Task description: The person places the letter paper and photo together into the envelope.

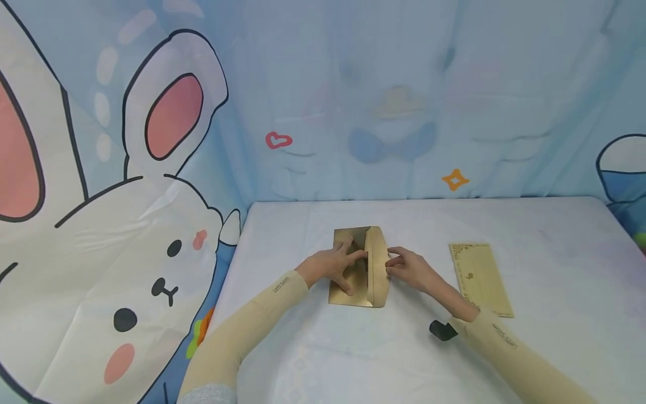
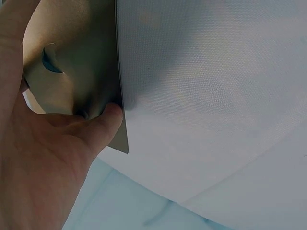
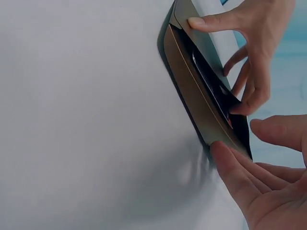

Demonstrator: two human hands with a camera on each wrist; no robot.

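A gold paper envelope (image 1: 355,292) lies on the white table, its flap (image 1: 378,269) raised out to the right and a dark gap along the mouth. My left hand (image 1: 335,265) is spread over the envelope's body, with one finger reaching to the mouth. In the left wrist view, the tip of a digit presses near the edge of the gold paper (image 2: 67,28). My right hand (image 1: 411,269) is at the flap's outer edge. From the right wrist view, its straight fingertips (image 3: 221,149) touch the flap's end while the thumb stands apart from them.
A gold card (image 1: 481,278) with a dark border pattern lies to the right, beyond my right forearm. Beside the right sleeve is a small black object (image 1: 442,330). A printed rabbit curtain (image 1: 166,292) hangs along the left, and a blue curtain (image 1: 323,101) backs the table.
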